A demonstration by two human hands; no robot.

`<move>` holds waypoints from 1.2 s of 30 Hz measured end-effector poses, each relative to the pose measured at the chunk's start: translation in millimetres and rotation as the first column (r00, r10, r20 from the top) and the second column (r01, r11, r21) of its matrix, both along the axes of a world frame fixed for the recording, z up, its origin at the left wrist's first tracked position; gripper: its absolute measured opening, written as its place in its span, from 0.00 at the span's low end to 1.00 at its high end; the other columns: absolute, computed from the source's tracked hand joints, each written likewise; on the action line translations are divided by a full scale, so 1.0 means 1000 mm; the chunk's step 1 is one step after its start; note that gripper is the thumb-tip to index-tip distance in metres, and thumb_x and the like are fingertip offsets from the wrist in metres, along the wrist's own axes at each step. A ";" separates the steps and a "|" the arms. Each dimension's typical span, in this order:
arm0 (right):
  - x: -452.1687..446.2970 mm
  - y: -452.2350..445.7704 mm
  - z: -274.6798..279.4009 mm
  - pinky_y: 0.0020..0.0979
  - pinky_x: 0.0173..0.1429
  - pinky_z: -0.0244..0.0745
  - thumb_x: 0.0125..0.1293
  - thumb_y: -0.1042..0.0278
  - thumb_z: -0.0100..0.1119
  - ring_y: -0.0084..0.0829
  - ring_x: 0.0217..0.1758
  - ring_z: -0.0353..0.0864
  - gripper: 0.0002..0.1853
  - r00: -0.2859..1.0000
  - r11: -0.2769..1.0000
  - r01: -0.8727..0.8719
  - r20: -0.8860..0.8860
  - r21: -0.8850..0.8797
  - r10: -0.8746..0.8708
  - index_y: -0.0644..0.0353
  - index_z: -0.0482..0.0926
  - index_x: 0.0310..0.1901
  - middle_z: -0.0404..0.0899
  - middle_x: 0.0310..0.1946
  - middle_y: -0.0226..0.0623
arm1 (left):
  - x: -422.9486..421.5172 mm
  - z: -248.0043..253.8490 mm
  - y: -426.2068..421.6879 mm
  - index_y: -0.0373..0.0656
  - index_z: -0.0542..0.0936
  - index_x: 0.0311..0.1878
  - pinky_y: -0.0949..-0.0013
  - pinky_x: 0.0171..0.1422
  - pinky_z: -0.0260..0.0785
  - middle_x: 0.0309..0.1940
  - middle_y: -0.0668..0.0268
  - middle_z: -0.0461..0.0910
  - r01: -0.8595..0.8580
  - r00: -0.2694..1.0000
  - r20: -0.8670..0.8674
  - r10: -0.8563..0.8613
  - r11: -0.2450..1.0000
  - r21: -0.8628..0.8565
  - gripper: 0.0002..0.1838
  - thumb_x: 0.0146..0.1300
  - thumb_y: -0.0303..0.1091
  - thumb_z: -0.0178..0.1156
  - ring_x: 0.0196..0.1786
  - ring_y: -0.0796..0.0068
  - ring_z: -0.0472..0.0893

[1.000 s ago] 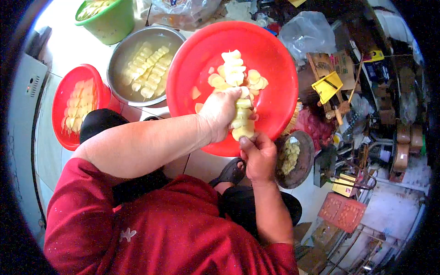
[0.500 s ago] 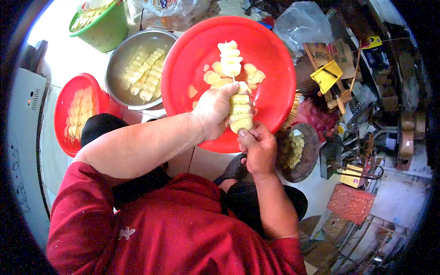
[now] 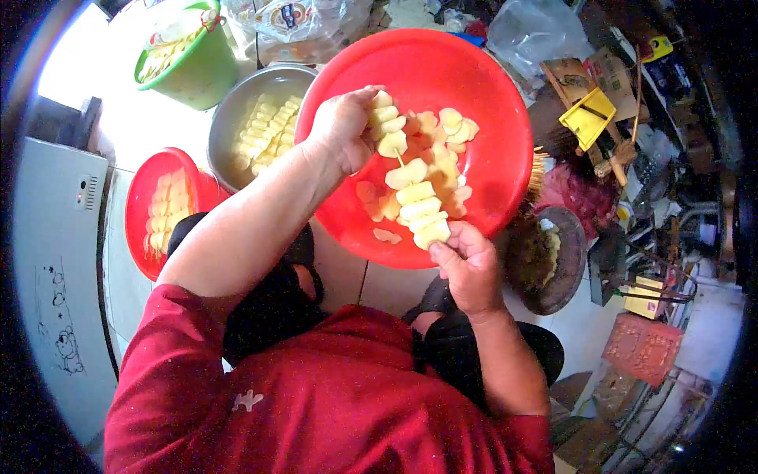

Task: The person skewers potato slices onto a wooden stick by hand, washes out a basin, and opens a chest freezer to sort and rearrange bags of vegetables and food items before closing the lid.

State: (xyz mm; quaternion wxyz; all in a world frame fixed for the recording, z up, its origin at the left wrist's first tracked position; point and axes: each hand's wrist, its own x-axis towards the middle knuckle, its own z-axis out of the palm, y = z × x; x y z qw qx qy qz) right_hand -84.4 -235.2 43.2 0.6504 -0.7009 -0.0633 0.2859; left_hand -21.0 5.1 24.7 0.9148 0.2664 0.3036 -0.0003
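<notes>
Head camera shows me the skewer of pale slices (image 3: 407, 175) above the red basin (image 3: 508, 142), its long axis slanting from far left to near right. The left hand (image 3: 343, 130) grips the upper slices; the right hand's (image 3: 472, 268) fingers pinch the lowest. I can't make out either stick tip; the basin partly hides a metal bowl (image 3: 230, 118).

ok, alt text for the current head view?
A person holds a skewer of pale yellow slices, left-hand grip at its upper end, right-hand grip at its lower, over a large red basin of loose slices. More loaded skewers lie in a grey basin and a smaller red basin at left.
</notes>
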 end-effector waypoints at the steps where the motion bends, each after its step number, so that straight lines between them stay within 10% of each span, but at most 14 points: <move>1: 0.003 -0.004 0.000 0.21 0.36 0.69 0.61 0.75 0.56 0.17 0.32 0.75 0.11 0.999 0.996 -0.049 -0.006 -0.076 0.048 0.63 0.76 0.45 0.81 0.35 0.30 | 0.000 -0.001 -0.003 0.41 0.72 0.44 0.56 0.47 0.75 0.37 0.58 0.78 0.014 1.000 -0.013 -0.014 1.000 0.010 0.12 0.71 0.39 0.43 0.39 0.57 0.80; 14: 0.003 -0.007 -0.004 0.27 0.50 0.74 0.60 0.77 0.57 0.27 0.43 0.82 0.12 0.998 0.991 -0.063 0.015 -0.114 0.065 0.69 0.76 0.46 0.82 0.40 0.39 | -0.019 -0.007 -0.039 0.42 0.71 0.43 0.57 0.42 0.76 0.34 0.58 0.78 0.091 0.994 -0.055 -0.092 0.996 -0.024 0.13 0.72 0.39 0.40 0.35 0.59 0.79; 17: 0.001 -0.005 -0.005 0.17 0.26 0.62 0.61 0.74 0.55 0.13 0.24 0.68 0.08 0.995 0.995 -0.037 0.084 -0.098 0.045 0.63 0.77 0.42 0.79 0.29 0.27 | -0.020 -0.006 -0.040 0.41 0.71 0.44 0.56 0.43 0.76 0.35 0.58 0.78 0.094 0.994 -0.049 -0.097 0.994 -0.055 0.14 0.72 0.39 0.39 0.35 0.59 0.79; 36: 0.004 -0.013 -0.005 0.22 0.38 0.73 0.61 0.75 0.56 0.19 0.35 0.78 0.14 0.999 0.993 -0.033 0.009 -0.117 0.034 0.66 0.76 0.49 0.82 0.38 0.34 | -0.023 0.002 -0.043 0.37 0.71 0.50 0.63 0.46 0.77 0.40 0.60 0.78 0.194 0.977 0.072 -0.203 0.974 0.118 0.12 0.63 0.27 0.54 0.39 0.66 0.81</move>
